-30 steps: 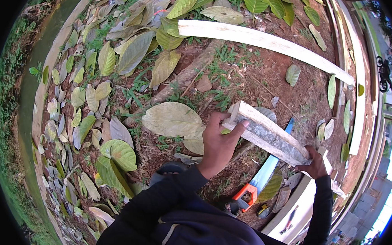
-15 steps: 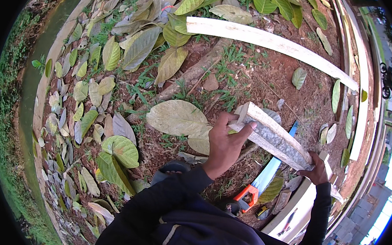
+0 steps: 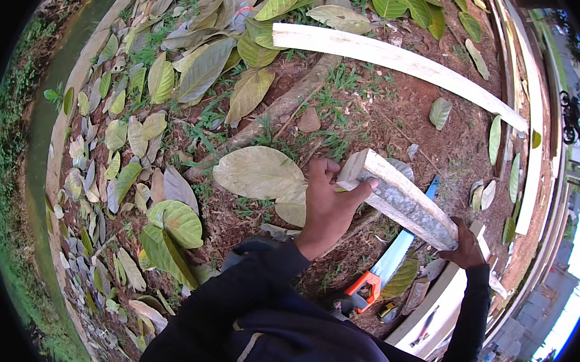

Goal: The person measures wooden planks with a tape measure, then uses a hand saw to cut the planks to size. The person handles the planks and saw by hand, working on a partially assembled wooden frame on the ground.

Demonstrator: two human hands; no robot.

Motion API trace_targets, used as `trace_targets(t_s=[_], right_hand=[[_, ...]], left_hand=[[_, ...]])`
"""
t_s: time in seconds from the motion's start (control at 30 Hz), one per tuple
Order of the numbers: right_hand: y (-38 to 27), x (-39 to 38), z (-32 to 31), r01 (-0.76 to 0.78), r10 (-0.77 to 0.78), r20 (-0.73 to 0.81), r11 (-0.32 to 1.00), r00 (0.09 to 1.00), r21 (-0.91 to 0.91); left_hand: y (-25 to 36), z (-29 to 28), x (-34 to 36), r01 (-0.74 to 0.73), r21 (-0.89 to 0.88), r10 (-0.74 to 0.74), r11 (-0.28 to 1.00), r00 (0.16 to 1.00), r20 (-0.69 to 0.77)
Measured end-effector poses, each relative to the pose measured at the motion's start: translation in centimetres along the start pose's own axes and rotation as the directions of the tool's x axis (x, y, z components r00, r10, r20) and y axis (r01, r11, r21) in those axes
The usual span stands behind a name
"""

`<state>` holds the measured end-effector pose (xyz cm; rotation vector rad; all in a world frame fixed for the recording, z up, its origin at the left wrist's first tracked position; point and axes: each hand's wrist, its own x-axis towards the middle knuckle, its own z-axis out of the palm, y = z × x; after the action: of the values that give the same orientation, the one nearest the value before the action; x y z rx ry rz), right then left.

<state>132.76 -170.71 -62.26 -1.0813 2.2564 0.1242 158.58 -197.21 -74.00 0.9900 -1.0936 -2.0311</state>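
Just ahead of the block (image 3: 407, 203), red earth (image 3: 392, 112) gives the widest room for moving, reaching to a white board (image 3: 395, 58); a ledge (image 3: 53, 169) and green water (image 3: 39, 150) edge the ground far left, and long boards (image 3: 534, 100) edge it on the right. The block is held up in front of the person, slanting down to the right, its grey face toward the body. Two hands are at it: the right hand (image 3: 467, 246) grips the lower end, while the left hand (image 3: 331, 208) has its thumb across the upper end and its forefinger curled beside it; whether that one grips, I cannot tell. I count one block, one saw (image 3: 393, 254), one white board ahead and two pale leaves (image 3: 257, 173) beside the left hand; the boards at right overlap too much to count. In this view the block crosses over the saw's blade, whose orange handle lies near the body. Below the right hand a pale plank (image 3: 444, 304) bears a small tool (image 3: 426, 325). A root (image 3: 279, 112) slants across the ground beyond the leaves.
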Motion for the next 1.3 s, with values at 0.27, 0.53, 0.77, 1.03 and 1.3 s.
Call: trace_targets(t_s=[0.27, 0.53, 0.77, 1.03, 1.3], right_hand=[[0.6, -0.5, 2.6, 0.015, -0.025, -0.271, 0.999, 0.962, -0.039], [0.7, 0.3, 2.7, -0.004, 0.002, -0.239, 1.0, 0.971, -0.01], [-1.2, 0.5, 2.7, -0.002, 0.0, -0.266, 1.0, 0.964, -0.007], [0.1, 0.3, 2.8, 0.013, -0.018, -0.291, 1.0, 0.957, -0.02], [1.8, 0.2, 3.0, 0.155, -0.182, -0.432, 0.983, 0.884, -0.098]], left_hand=[[0.7, -1.4, 3.0, 0.098, -0.282, -0.042, 0.954, 0.979, 0.197], [0.2, -2.1, 3.7, 0.172, -0.193, -0.117, 0.966, 0.956, 0.268], [1.2, -3.3, 3.9, 0.199, -0.2, -0.134, 0.959, 0.945, 0.297], [2.3, -3.2, 4.6, 0.014, 0.202, -0.069, 0.979, 0.961, 0.266], [9.1, 8.6, 1.1, -0.629, 0.408, 0.134, 0.662, 0.635, 0.761]])
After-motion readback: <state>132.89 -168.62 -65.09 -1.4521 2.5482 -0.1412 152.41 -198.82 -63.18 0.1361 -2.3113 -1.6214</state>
